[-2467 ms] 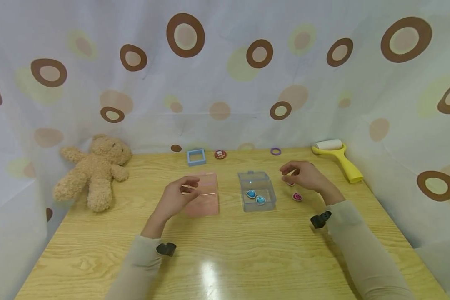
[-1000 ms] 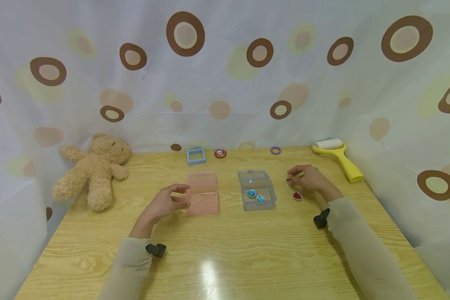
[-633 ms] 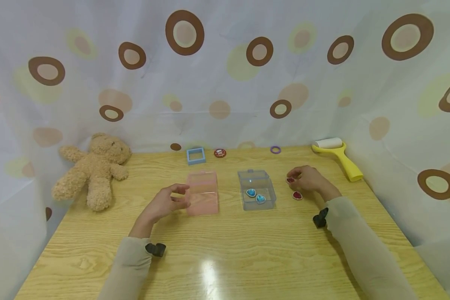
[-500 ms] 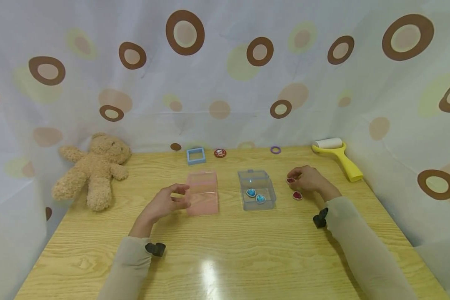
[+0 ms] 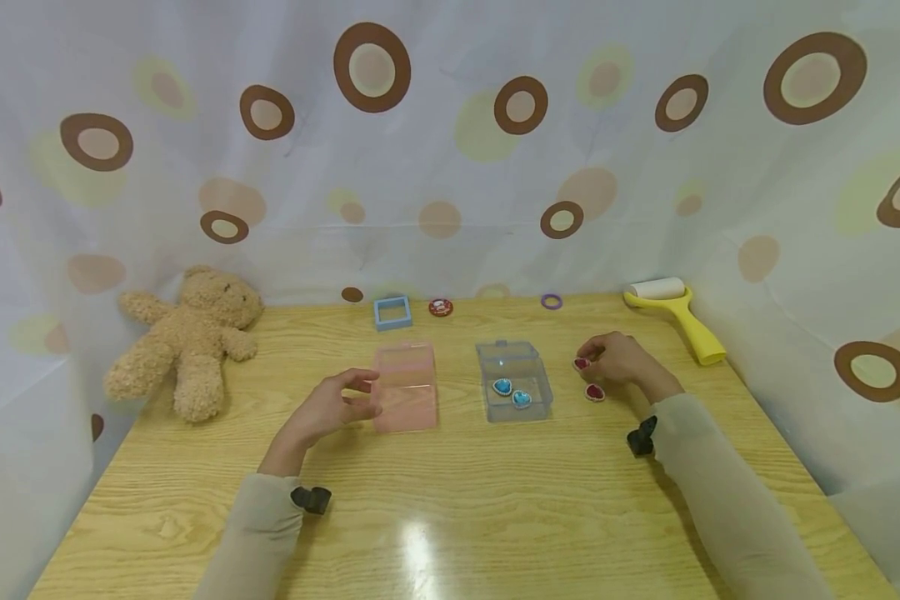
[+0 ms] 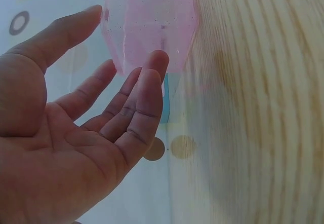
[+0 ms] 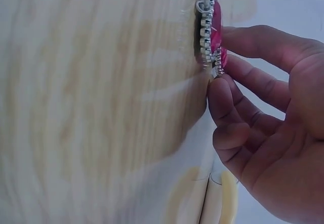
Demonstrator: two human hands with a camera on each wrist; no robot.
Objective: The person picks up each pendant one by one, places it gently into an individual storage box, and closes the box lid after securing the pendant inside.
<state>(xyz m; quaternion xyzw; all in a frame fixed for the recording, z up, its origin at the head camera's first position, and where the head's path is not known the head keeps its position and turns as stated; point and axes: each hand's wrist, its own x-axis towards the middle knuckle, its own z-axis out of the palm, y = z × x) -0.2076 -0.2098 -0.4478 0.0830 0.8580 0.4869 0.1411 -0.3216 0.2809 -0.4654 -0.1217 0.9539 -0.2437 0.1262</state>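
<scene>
Beside the open pink box, my left hand hovers with spread, slightly bent fingers and holds nothing; its palm shows in the left wrist view. My right hand has thumb and fingertips at the edge of a red gem with a beaded silver rim and appears to pinch it low over the table. A second red gem lies nearer; it stands large in the right wrist view, partly covering the other gem. Two blue gems lie in the open grey box.
A teddy bear lies at the left. Along the back are a blue square frame, a round red badge and a purple ring. A yellow-handled roller lies at the back right, near the patterned curtain.
My left hand has drawn back leftward from over the pink box. My right hand has moved slightly right and lowered, its fingers closing in on the farther red gem.
</scene>
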